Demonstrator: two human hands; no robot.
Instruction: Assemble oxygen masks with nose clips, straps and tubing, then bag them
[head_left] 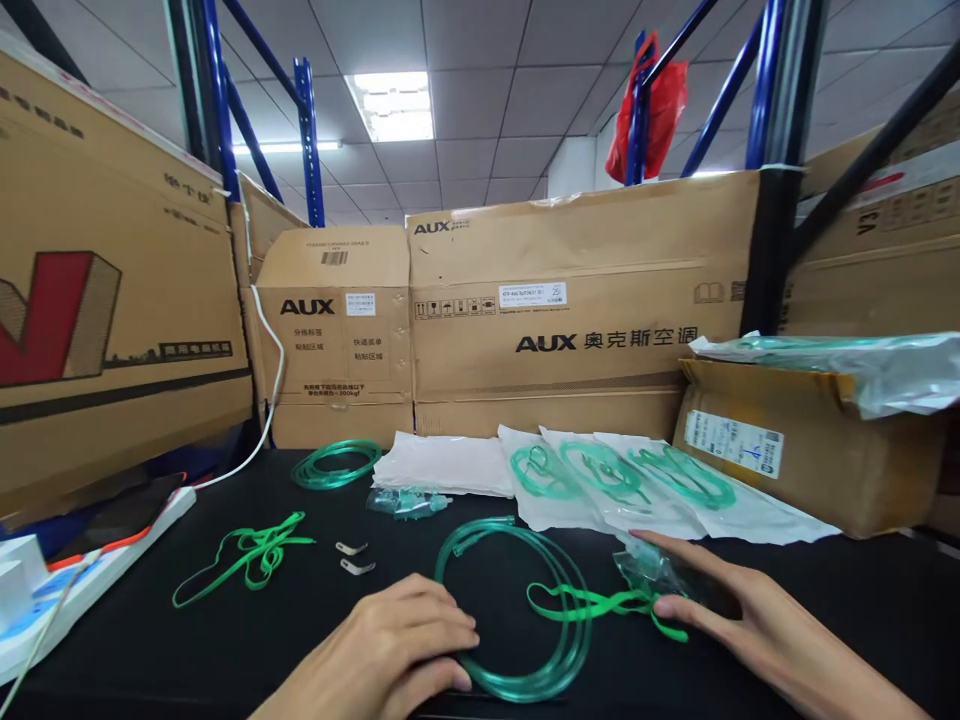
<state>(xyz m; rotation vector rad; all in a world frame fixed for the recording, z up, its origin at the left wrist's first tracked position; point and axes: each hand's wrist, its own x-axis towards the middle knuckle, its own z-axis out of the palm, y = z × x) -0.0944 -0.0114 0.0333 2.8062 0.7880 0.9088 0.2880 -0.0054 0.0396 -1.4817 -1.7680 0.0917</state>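
A coil of clear green tubing (577,640) lies on the black tabletop in front of me. My left hand (409,640) is at its left side, with curled fingers and thumb closed on the tubing. My right hand (712,590) spans a crinkled clear plastic packet (646,565), which sits between thumb and fingertips; its contents are partly hidden. A bright green elastic strap (592,603) crosses the coil's right side and runs under my right thumb. Farther left are a second green strap (259,550) in a loose tangle and two small bent metal strips (356,567).
Behind lie another green tubing coil (337,465), a white packet stack (442,460), a small clear bag (409,503) and several white pouches (615,480) holding green tubing. A power strip (97,590) borders the left; an open carton (802,440) stands right. Large cardboard boxes (585,300) form the back.
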